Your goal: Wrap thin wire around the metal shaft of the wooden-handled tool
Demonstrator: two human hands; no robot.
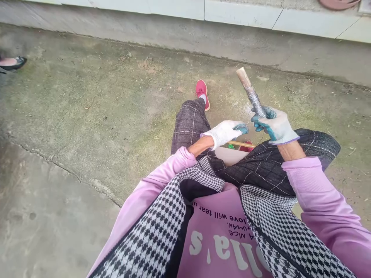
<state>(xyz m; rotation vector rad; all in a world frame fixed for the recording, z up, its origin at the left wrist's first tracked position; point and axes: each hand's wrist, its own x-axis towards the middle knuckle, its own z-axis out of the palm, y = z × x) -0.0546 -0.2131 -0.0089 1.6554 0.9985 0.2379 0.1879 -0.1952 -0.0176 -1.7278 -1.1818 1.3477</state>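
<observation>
In the head view my right hand [277,125], in a white glove with blue-green coated fingers, is closed round a wooden stick [244,77]. Silvery thin wire [255,101] is wound about the stick's middle, and its bare end tilts up and to the left. To the left of it my left hand [227,132], gloved the same way, has its fingers pressed together. A faint strand shows near those fingertips, apparently the thin wire pinched there. Both hands are above my lap, a short gap apart.
Below the hands, between my legs, sits a pale container [230,155] with a light wooden strip [241,144] by its rim and something green [231,146] beside it. A low tiled ledge [240,11] runs along the far side. Another person's shoe [14,63] is at far left.
</observation>
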